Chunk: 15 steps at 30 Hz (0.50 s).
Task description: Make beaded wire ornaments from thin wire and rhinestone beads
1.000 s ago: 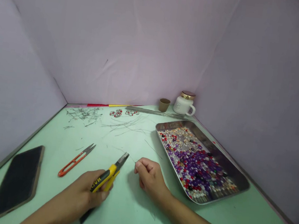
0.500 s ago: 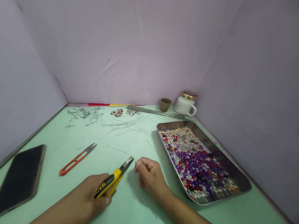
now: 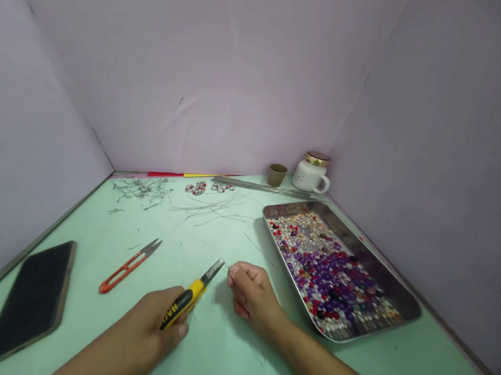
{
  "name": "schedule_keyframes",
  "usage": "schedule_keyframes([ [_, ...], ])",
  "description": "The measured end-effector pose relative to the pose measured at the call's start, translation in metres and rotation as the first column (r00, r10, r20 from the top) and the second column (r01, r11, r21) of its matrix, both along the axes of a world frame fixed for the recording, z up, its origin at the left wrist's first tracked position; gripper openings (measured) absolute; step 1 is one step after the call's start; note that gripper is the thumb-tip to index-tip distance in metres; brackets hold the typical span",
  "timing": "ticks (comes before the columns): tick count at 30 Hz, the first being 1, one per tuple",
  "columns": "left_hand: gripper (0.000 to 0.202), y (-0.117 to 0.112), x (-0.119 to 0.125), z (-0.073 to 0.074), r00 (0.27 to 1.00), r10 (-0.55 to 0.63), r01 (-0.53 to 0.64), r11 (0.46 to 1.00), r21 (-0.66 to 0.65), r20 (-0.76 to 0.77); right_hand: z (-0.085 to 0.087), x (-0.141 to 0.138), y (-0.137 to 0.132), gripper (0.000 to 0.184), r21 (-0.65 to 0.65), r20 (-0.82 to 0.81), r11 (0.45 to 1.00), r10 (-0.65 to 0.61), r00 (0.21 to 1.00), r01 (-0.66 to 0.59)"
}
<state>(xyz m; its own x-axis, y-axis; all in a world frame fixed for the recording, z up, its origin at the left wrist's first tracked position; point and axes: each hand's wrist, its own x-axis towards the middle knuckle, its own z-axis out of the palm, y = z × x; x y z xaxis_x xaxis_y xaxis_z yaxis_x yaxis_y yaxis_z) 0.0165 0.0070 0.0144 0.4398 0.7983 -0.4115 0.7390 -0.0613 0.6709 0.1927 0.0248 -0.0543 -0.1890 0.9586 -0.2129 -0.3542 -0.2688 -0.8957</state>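
My left hand point(image 3: 157, 333) is wrapped round the handles of yellow-and-black pliers point(image 3: 195, 292), whose metal jaws point up and to the right. Just right of the jaw tips, my right hand point(image 3: 252, 292) is closed in a pinch on a thin wire point(image 3: 226, 264). The wire runs between the fingertips and the plier tips; most of it is too fine to follow. Red-handled thread snips point(image 3: 128, 267) lie to the left of the pliers. Several beaded wire pieces point(image 3: 196, 188) rest farther back on the green table.
A metal tray point(image 3: 284, 268) of mixed beads stands right of my right hand. A phone point(image 3: 30, 304) lies at the left. Wire scraps point(image 3: 140, 191), a bundle of wires point(image 3: 259, 186), a brown cup point(image 3: 277, 175) and a lidded white mug point(image 3: 309, 176) are at the back.
The plier handles have closed together, and the tool has turned slightly in my left hand. My right hand has shifted very little; a short stretch of wire now shows at the jaws.
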Motion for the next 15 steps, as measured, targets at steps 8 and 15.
schedule_keyframes([
  [8, 0.006, -0.006, 0.003, -0.001, 0.997, -0.004, 0.009, 0.998, 0.062, -0.083, 0.009, 0.002, -0.002, 0.02, -0.12, -0.319, 0.976, 0.134, 0.938, -0.181],
  [15, 0.014, -0.006, 0.002, -0.011, 0.996, 0.021, -0.011, 0.994, 0.11, -0.084, 0.008, 0.005, -0.001, 0.021, -0.158, -0.41, 0.958, 0.158, 0.899, -0.24],
])
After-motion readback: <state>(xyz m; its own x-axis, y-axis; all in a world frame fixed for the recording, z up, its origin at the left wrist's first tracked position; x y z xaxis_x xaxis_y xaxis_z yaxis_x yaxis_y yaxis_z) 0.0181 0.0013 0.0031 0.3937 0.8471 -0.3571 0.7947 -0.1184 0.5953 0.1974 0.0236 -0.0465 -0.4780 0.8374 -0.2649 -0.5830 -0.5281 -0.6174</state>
